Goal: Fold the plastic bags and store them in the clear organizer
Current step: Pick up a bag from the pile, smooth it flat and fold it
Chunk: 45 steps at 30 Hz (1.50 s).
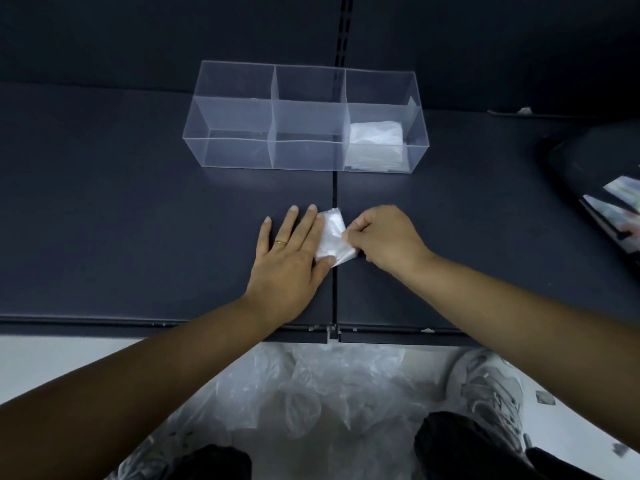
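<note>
One small folded plastic bag (332, 237) lies on the dark shelf (138, 220). Two hands work on it: the left hand (289, 258) presses it with straight fingers, and the right hand (388, 237) pinches its edge. One clear organizer (239, 116) has three parts; folded bags (375, 133) fill the right one

Folded bag (331, 237) between hands, organizer (304, 119) behind
</note>
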{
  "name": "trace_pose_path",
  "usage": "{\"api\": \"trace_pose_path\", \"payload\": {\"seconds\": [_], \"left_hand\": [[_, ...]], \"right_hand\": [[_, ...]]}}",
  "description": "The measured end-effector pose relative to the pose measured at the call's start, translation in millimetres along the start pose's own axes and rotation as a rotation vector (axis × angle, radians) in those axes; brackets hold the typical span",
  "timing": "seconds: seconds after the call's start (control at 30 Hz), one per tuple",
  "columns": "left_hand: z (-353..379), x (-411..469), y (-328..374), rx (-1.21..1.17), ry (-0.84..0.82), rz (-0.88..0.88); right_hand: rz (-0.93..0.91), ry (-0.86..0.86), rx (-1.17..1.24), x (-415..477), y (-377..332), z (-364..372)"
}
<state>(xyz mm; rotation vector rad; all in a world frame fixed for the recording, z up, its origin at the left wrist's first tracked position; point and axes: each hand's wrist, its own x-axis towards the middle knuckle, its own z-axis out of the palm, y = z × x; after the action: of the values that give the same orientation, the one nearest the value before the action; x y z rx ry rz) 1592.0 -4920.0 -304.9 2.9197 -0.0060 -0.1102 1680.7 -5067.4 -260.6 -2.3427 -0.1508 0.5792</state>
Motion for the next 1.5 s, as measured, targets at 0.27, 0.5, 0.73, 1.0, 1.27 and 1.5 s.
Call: {"api": "trace_pose_path", "payload": {"seconds": [0.27,0.5,0.73,1.0,1.27,1.5], "left_hand": [[-1,7,-8,0.049,-0.059,-0.036],[-3,6,-3,0.086,-0.070,-0.131],[-5,-13,25,-0.090,-0.063,-0.298],[-59,-20,28,-0.603,0.174,-0.070],[-84,0,11,-0.655,-0.063,0.137],[-79,5,-3,-0.987,0.149,-0.228]], "right_hand": [[-0.280,0.270,-0.415,-22,30,23],[-0.241,0.309,-0.303,-27,36,20],[-0.193,0.178,-0.090,-18,9,17],[-0.411,-0.150,-0.037,-34,0,-20],[-0.466,-0.215,0.043,-48,-11,-51],[-0.331,0.007,0.260,4,-21,-86]]}}
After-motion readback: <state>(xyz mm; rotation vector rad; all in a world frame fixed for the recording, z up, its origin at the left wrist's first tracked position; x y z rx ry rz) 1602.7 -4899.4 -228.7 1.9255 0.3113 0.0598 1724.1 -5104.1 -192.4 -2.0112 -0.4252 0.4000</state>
